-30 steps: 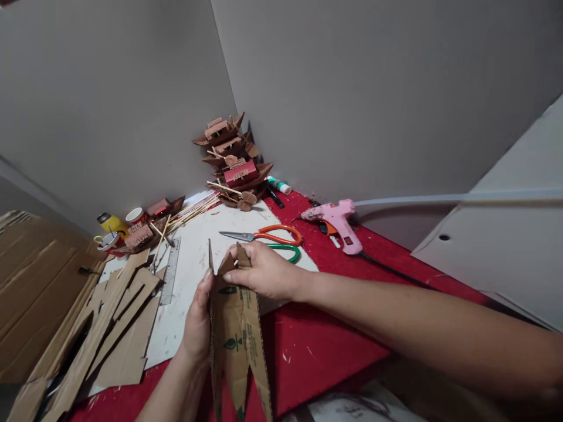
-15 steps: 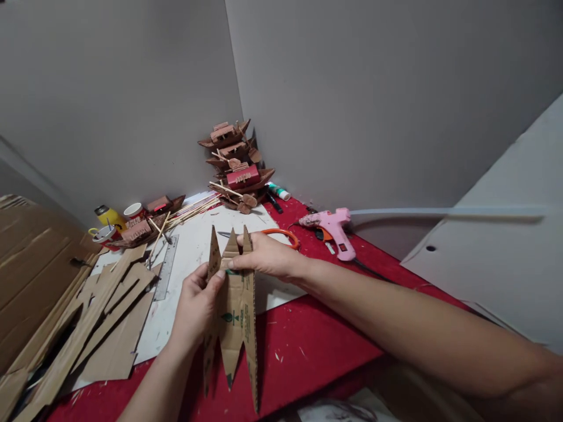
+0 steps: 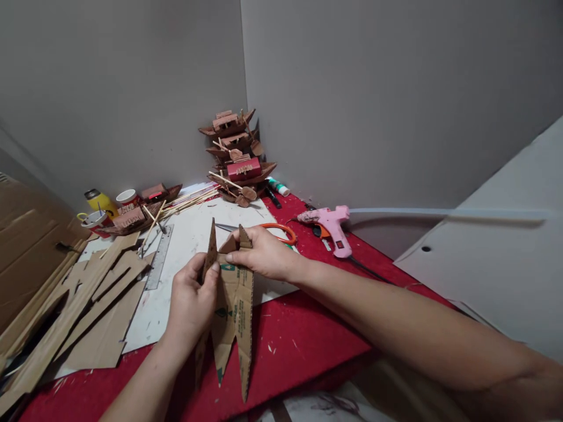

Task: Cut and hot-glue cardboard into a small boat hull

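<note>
Between my hands is a folded cardboard cutout (image 3: 226,319) with long pointed tips at both ends and green and black print on its face. My left hand (image 3: 193,293) grips its left flap, thumb on the printed side and fingers behind. My right hand (image 3: 259,252) pinches the upper part, its thumb pressed on the middle panel near the fold; the fingers behind are partly hidden. Just beyond my right hand lie orange-handled scissors (image 3: 285,232), partly covered by it. To the right a pink glue gun (image 3: 332,225) rests on the red table.
Cardboard strips (image 3: 99,305) pile up on the left, next to a clear ruler (image 3: 159,258). Stacked cardboard boats (image 3: 240,167) stand in the back corner. Cups (image 3: 127,197), a yellow bottle (image 3: 101,202) and thin sticks (image 3: 189,201) sit at the back left. White paper (image 3: 185,234) covers part of the red table (image 3: 303,346).
The middle panel's upper point, upright before, is now bent back under my right thumb. The cutout has tilted slightly, its lower tips shifting left. The camera view has moved a little.
</note>
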{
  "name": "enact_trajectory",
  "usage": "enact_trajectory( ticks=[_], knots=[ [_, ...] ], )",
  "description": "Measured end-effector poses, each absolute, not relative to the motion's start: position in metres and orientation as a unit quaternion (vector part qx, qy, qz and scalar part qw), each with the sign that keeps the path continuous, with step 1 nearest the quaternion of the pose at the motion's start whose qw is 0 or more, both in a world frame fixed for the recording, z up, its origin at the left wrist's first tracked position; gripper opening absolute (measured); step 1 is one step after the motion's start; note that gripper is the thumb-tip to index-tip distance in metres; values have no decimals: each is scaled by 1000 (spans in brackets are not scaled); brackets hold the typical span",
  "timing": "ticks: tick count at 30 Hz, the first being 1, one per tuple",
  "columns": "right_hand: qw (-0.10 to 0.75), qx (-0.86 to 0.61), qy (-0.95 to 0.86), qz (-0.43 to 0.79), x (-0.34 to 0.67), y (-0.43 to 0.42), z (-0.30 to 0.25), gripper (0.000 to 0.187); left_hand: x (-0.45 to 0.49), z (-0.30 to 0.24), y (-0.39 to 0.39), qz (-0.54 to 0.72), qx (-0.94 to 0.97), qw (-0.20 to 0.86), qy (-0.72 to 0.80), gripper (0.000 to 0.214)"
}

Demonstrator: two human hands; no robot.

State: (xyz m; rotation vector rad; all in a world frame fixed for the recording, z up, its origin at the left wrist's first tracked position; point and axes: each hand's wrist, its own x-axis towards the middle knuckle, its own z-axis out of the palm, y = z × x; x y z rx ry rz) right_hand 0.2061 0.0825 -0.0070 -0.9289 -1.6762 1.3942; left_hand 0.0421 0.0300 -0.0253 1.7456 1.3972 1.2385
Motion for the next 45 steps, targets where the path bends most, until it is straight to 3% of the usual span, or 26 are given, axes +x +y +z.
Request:
enact_trajectory(
  ticks=[5, 13, 24, 33, 42, 45],
  knots=[
    [359, -340, -632, 596, 206, 82, -4, 4, 47, -17, 30, 490, 594, 377, 515, 27],
    [376, -368, -672, 521, 203, 75, -7, 8, 46, -18, 26, 460, 671, 203, 544, 24],
    [397, -362, -663, 521, 199, 76, -7, 5, 44, -6, 22, 432, 690, 185, 550, 29],
    [402, -363, -692, 478, 196, 74, -12, 13, 40, -10, 25, 383, 714, 171, 561, 31],
    [369, -366, -714, 469, 203, 77, -3, 4, 43, -9, 30, 445, 625, 328, 552, 33],
    [353, -373, -720, 466, 212, 81, 3, 12, 40, -9, 31, 481, 597, 310, 562, 33]
  ],
)
